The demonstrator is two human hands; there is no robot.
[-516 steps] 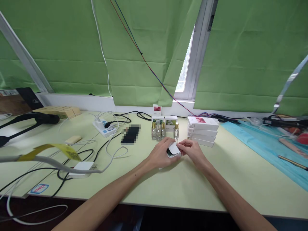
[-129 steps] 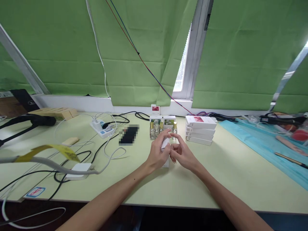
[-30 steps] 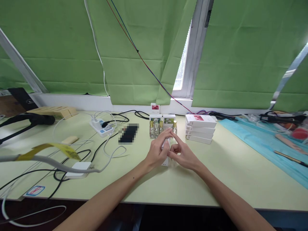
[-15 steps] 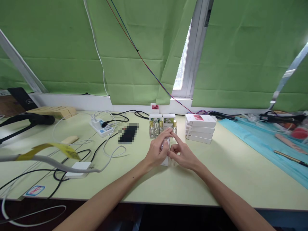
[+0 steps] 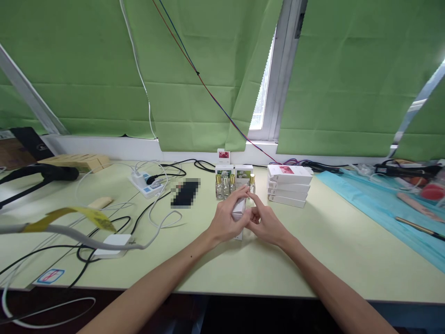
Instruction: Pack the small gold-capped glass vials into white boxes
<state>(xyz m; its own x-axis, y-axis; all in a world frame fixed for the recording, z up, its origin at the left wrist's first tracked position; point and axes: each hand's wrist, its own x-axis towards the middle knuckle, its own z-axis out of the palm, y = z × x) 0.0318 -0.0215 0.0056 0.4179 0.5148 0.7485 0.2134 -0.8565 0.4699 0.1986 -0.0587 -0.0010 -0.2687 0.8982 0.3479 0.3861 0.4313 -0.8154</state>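
A small white box (image 5: 238,209) stands upright on the pale table, partly covered by both hands. My left hand (image 5: 227,215) is wrapped round its left side and top, fingers reaching over the far edge. From the right, my right hand (image 5: 264,219) closes on the same box, its fingertips meeting those of the left. Just behind the hands are several glass bottles with gold caps (image 5: 225,187), and one more bottle (image 5: 252,183) is at the right. Small printed boxes (image 5: 244,172) stand behind the bottles.
Stacked white boxes (image 5: 289,186) lie right of the hands. A blue plastic sheet (image 5: 375,204) covers the right side. At left are a pixelated dark object (image 5: 186,193), a power strip (image 5: 146,184), a white adapter (image 5: 113,245) and loose cables.
My left thumb has moved down and right over the box front, showing more of the box's upper part. My right fingers have shifted slightly; the rest looks the same.
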